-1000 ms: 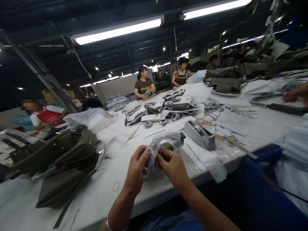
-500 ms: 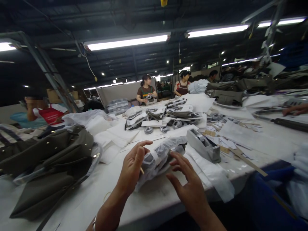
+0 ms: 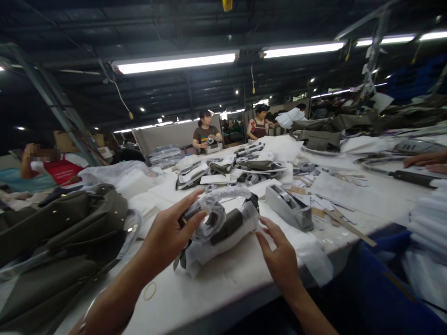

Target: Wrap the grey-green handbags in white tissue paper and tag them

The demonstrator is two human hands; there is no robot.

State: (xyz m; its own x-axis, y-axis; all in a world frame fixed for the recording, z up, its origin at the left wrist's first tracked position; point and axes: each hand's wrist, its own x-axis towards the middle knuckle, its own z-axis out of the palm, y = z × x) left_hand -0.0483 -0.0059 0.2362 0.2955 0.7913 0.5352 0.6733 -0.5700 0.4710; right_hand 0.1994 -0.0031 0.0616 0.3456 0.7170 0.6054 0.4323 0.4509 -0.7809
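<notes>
A small olive bag [image 3: 227, 225], partly covered in white wrapping, stands on the white table in front of me. A coiled strap [image 3: 223, 217] in clear wrapping lies against its near left side, and a wrapped handle arches over the top. My left hand [image 3: 174, 228] grips the bag's left end, thumb on the coil and fingers behind. At the right end my right hand [image 3: 279, 253] has its fingers apart, fingertips close to the wrapping; whether they touch it I cannot tell. A yellowish rubber band [image 3: 150, 291] lies by my left forearm.
A grey tape dispenser [image 3: 289, 208] stands just beyond the bag on the right. Large olive bags [image 3: 63, 228] pile up at left; wrapped bags and strap coils lie farther back. A blue bin [image 3: 380, 265] sits at lower right. Co-workers are around the table.
The bag has been turned, so the coiled strap and olive body now face me. My left hand has closed on its left end; my right hand has moved slightly lower.
</notes>
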